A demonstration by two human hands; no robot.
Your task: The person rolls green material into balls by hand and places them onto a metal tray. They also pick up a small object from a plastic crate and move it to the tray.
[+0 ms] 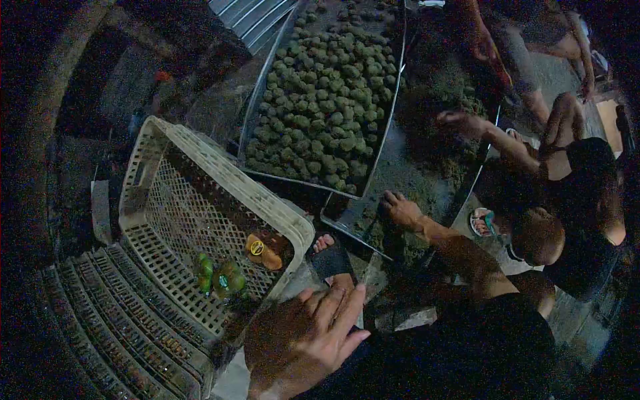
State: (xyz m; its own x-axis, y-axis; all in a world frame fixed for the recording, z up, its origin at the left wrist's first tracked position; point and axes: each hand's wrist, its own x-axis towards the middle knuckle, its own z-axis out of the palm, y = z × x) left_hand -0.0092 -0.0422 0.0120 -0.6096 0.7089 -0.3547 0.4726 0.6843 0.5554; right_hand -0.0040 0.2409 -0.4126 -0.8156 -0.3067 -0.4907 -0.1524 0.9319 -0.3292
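Note:
My left hand is in the lower middle, back up, its fingers stretched and somewhat apart with nothing seen in them. It lies over a blurred brown shape I cannot make out. My right hand reaches into a lower metal tray, fingers curled down at dark crumbly material; what they hold, if anything, is hidden. Beyond it, a larger tray holds several rough greenish-brown balls.
A plastic crate at left holds green objects and an orange-brown item. Slatted racks lie below it. A sandalled foot stands beside the crate. Co-workers' arms reach over the lower tray from the right.

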